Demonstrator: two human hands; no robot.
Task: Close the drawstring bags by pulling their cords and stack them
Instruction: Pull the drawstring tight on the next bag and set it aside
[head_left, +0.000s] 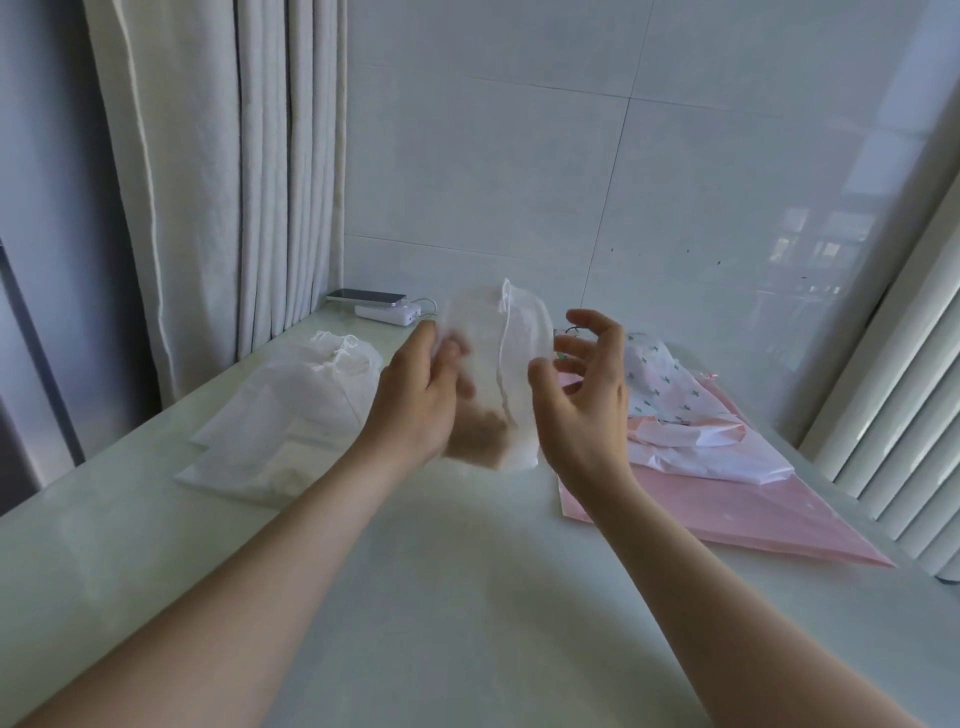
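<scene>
Head view: two bare forearms reach up from the bottom edge over a pale, glossy table (467, 597). At the frame's centre the left hand (415, 395) holds a bag (511, 332) up off the table. Its thumb and fingers are curled onto the bag's left edge, and the fingers show dimly through the cloth. The bag is thin, white and half see-through, standing upright with its mouth at the top. It is blurred, and a brownish smear shows through its lower part; what that is cannot be told. A white cord (501, 348) hangs from a knot at the top and runs down the front. The mouth looks flat rather than gathered.

The right hand (582, 400) is just right of the bag, its fingers spread apart and loosely bent, gripping nothing. Its thumb lies at the bag's right edge; whether it touches cannot be told.

Left of centre, a stack (291, 410) of similar white bags lies flat on the table, with puckered tops and cords at the far end. At the right, a pink sheet (727, 509) lies under crumpled white wrap (670, 395) printed with small green marks.

Further back, upper left of centre, a phone (366, 296) rests on a white power bank (387, 314) by the wall. Pale curtains (234, 182) fill the upper left, grey-white tiles (571, 156) the top centre, and white slats (909, 389) the right edge.
</scene>
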